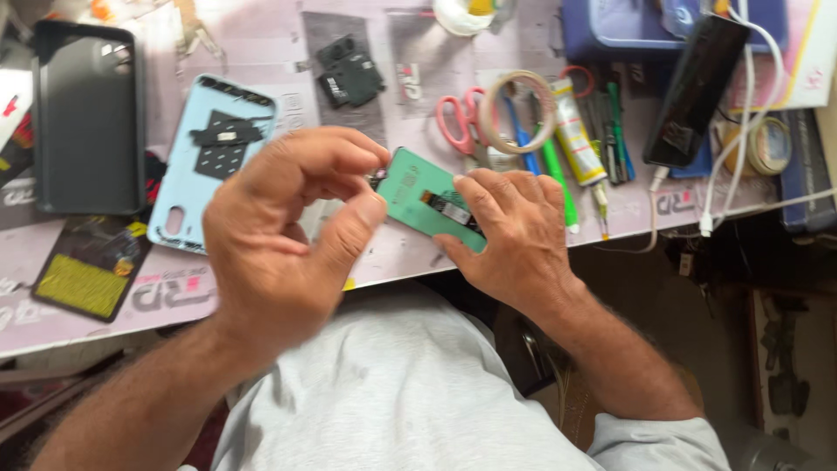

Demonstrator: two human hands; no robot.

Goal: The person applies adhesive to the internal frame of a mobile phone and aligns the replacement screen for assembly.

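At the near edge of a cluttered work table, two bare hands work on a green phone panel.

From the head camera, the green phone panel point(417, 196) lies tilted on the table edge, just in front of the person's grey shirt. The right hand point(514, 235) rests flat on the panel's lower right part, fingers spread and pressing it down, close to a dark strip with a ribbon connector point(449, 209). The left hand point(283, 235) is curled, its thumb and forefinger pinched at the panel's upper left corner; whether they grip a small part I cannot tell. Left of the hands lies a light blue phone back cover point(205, 183), and beyond it a black phone case point(87, 118). Behind the panel sit red-handled scissors point(455, 122), a tape roll point(516, 112), a glue tube point(577, 135) and a black phone point(695, 92) on a white cable.
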